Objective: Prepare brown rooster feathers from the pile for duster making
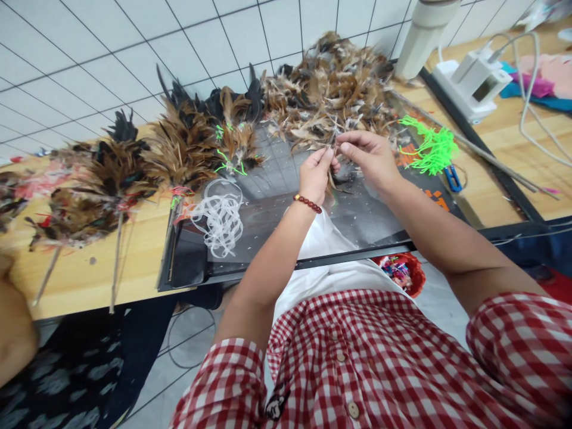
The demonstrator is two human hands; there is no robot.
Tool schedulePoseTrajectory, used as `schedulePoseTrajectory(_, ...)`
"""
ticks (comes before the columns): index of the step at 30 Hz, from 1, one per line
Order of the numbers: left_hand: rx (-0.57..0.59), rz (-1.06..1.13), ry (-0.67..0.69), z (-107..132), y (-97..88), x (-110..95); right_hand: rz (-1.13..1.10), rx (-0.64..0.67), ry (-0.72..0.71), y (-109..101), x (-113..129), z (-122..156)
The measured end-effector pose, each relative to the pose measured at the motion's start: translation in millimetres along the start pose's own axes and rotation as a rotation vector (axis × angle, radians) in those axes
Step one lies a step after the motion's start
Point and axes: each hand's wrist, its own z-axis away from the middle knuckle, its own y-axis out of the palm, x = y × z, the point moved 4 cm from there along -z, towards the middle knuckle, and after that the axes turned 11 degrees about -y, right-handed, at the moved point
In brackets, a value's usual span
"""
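Head view: feathers [333, 180] hang just beneath both hands [314, 174].

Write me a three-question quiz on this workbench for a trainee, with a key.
1. Which wrist wears the beaded bracelet?
2. True or false: in the picture, the bright green strands lie to the right of the whitish ribbon tangle.
3. Fill in: beyond the left hand and right hand, near the tiled wall, is a big heap of ____.

Key: 1. left; 2. true; 3. feathers.

Feathers [333, 89] look rough, the board [268, 173] glossy, the tabletop [143, 250] smooth wood.
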Motion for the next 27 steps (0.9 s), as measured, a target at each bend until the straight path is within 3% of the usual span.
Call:
schedulePoseTrajectory(7, 0.0, -0.053, -0.019, 1.9, 4.6, 3.7, 0.05, -0.029, -0.044, -0.1, 4.4, -4.8)
schedulePoseTrajectory(12, -0.061, 0.013, -0.052, -1.5, -0.6, 5.7, -0.153, -0.288, -0.062, -14.8, 12.1, -13.5)
schedulePoseTrajectory(13, -0.085, 0.039, -0.054, -3.3, -3.5, 5.4, -0.227, -0.282, -0.032, -16.2, 14.3, -15.5)
schedulePoseTrajectory(15, -0.126, 0.081, -0.058, -6.4, -8.8, 4.2, -0.345, -0.14, 0.049, -12.9, 18.9, -17.9)
schedulePoseTrajectory(18, -0.128, 0.122, -0.08, -7.7, -10.2, 3.5, -0.306, 0.076, 0.078, -3.1, 23.5, -14.3)
schedulePoseTrajectory(23, -0.055, 0.154, -0.144, -1.9, 1.4, 7.5, -0.096, 0.057, 0.045, 6.9, 14.8, -1.8)
schedulePoseTrajectory(27, -0.02, 0.052, -0.139, 0.7, 4.6, 7.7, 0.052, 0.018, 0.015, 4.2, 9.8, 1.5)
